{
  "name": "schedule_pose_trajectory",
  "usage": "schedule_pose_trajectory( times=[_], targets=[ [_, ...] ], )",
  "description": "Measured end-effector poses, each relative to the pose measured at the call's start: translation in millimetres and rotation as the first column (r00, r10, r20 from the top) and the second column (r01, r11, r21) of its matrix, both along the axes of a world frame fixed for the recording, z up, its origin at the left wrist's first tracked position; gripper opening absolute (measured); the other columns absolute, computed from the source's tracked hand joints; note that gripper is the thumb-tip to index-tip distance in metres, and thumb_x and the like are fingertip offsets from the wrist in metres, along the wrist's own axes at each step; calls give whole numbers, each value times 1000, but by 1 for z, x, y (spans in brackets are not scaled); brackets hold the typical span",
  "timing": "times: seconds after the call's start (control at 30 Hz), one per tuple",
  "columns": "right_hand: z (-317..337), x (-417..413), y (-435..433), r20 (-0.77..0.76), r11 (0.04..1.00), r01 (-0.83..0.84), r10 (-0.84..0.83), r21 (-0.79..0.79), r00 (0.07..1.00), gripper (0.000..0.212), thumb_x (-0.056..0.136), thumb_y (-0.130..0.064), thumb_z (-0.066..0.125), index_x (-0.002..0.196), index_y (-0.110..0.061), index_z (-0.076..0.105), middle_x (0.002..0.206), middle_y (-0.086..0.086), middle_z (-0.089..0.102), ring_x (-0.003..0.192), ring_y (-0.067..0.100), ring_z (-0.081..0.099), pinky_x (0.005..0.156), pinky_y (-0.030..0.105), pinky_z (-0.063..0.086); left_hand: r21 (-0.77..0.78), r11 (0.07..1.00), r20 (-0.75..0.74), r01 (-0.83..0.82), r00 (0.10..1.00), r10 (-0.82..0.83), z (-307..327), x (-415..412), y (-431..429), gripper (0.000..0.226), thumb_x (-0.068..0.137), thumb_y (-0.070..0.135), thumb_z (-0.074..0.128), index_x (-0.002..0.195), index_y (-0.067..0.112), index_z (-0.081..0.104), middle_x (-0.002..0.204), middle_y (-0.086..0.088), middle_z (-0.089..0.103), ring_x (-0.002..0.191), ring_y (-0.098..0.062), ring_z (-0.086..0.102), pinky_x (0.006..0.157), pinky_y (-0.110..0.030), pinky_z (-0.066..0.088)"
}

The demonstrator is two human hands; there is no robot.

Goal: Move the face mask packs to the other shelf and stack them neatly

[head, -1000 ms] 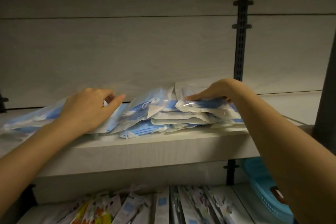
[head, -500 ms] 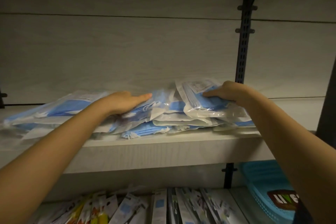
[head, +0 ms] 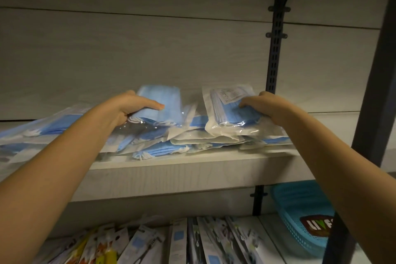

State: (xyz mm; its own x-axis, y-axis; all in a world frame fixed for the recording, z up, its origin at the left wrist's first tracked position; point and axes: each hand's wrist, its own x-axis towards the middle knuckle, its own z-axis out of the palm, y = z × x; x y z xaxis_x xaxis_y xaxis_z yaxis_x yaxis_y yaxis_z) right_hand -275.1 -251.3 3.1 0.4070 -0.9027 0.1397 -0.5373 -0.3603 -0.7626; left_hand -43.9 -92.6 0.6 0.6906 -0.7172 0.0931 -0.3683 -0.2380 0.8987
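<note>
Each of the hands, left [head: 130, 106] and right [head: 262, 105], gripped a tilted clear-plastic pack of blue face masks [head: 230, 109], apparently lifted off the heap beneath them.

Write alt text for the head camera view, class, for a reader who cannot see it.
Two bare hands each lift a clear pack of blue face masks, the left hand on one pack and the right hand on another, off a loose pile on a pale shelf. Below sit upright packets and a blue basket.
</note>
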Motion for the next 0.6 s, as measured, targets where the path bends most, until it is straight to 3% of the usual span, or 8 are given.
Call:
schedule_pose_trajectory(
  times=[0.1, 0.23, 0.37, 0.47, 0.57, 0.6],
  targets=[
    [-2, -11, 7, 103, 998, -19, 13, 57, 995, 46, 75, -31, 65, 111, -3, 58, 86, 14, 61, 63, 21, 53, 56, 27, 43, -121, 991, -38, 49, 998, -54, 8, -6, 11, 31, 80, 4, 67, 108, -7, 57, 44, -5, 65, 35, -10, 61, 34, -18, 47],
    [-4, -30, 26, 261, 990, -65, 31, 124, 965, 25, 77, -24, 70, 85, -9, 51, 85, 10, 61, 73, 21, 61, 75, 32, 55, -220, 967, -60, 128, 988, -144, 12, -21, 28, 12, 80, 5, 66, 88, -2, 61, 43, -2, 66, 39, -10, 63, 37, -19, 51],
    [-10, -54, 52, 347, 984, -26, -37, 174, 937, 41, 77, -26, 72, 103, -8, 45, 85, 8, 58, 66, 16, 60, 52, 22, 53, -285, 938, -50, 199, 974, -222, 7, -50, 38, 5, 81, 6, 64, 83, 3, 61, 44, 1, 66, 38, -6, 62, 35, -16, 46],
    [-16, -74, 74, 340, 977, -2, -72, 213, 938, 52, 75, -31, 72, 115, -6, 49, 97, 13, 64, 71, 19, 64, 52, 24, 56, -302, 912, -87, 276, 945, -315, -1, -69, 47, 23, 76, 12, 69, 95, 1, 64, 58, -4, 71, 44, -9, 65, 41, -20, 53],
    [-28, -101, 95, 344, 973, 34, -113, 227, 932, 48, 76, -32, 71, 114, -11, 49, 91, 10, 63, 70, 19, 65, 52, 24, 57, -303, 881, -101, 363, 907, -409, -16, -83, 52, 62, 44, 34, 85, 95, 2, 67, 68, -8, 75, 52, -15, 69, 45, -25, 56],
    [-33, -110, 102, 343, 972, 51, -130, 231, 930, 47, 76, -32, 71, 113, -12, 50, 91, 10, 63, 71, 19, 65, 55, 26, 57, -289, 875, -103, 389, 896, -432, -21, -91, 54, 61, 46, 35, 84, 96, 3, 67, 74, -9, 76, 54, -16, 70, 47, -27, 57]
  ],
)
